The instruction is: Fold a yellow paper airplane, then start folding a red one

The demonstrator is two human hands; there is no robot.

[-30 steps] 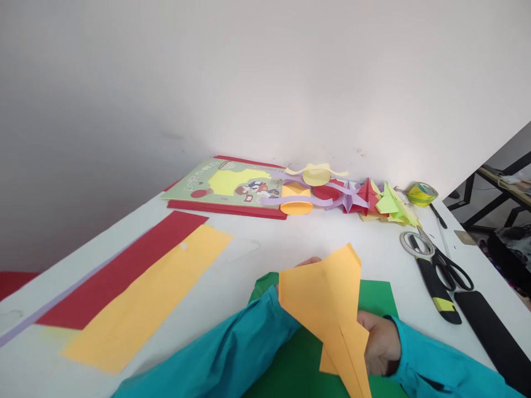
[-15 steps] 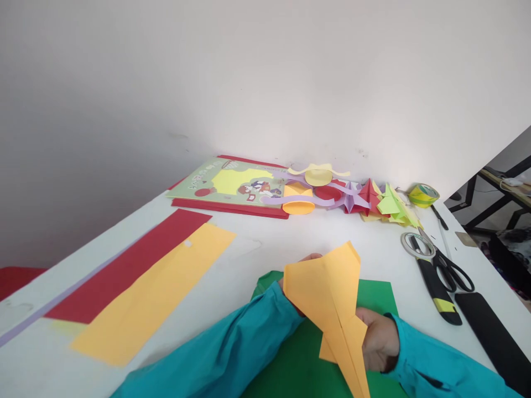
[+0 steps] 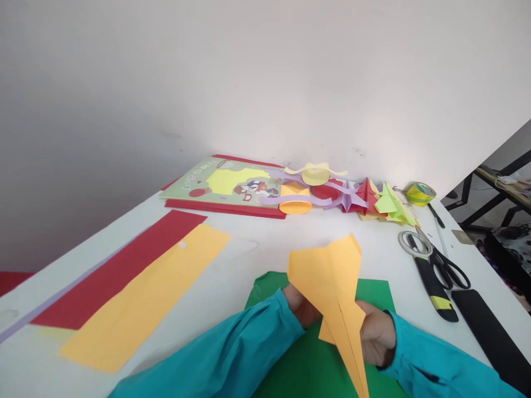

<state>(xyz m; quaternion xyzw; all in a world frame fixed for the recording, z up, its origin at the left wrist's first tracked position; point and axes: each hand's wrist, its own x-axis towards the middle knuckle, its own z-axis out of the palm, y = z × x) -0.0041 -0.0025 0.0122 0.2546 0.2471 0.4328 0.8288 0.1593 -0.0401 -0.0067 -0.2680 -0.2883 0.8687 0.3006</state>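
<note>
A folded orange paper plane [image 3: 334, 287] is held up over a green sheet [image 3: 298, 359], its broad end pointing away from me and its narrow end towards me. My left hand [image 3: 303, 307] is closed on it from beneath, the fingers mostly hidden behind the paper. On the other side, my right hand [image 3: 376, 334] grips the plane near its middle, where a small flap sticks out. Creases run down the length of the paper.
Red [image 3: 124, 271] and orange strips [image 3: 153, 293] lie at left. Along the wall are a printed paper pack [image 3: 199, 182], paper cutouts [image 3: 315, 176], folded stars [image 3: 367, 196] and yellow tape [image 3: 420, 193]. At right lie a tape roll [image 3: 401, 241], scissors [image 3: 456, 271], a cutter [image 3: 435, 293] and a black bar [image 3: 489, 326].
The far end of the plane has tipped slightly. My left hand has slid back towards me under the paper, while my right hand keeps its grip. The whole view has shifted a little.
</note>
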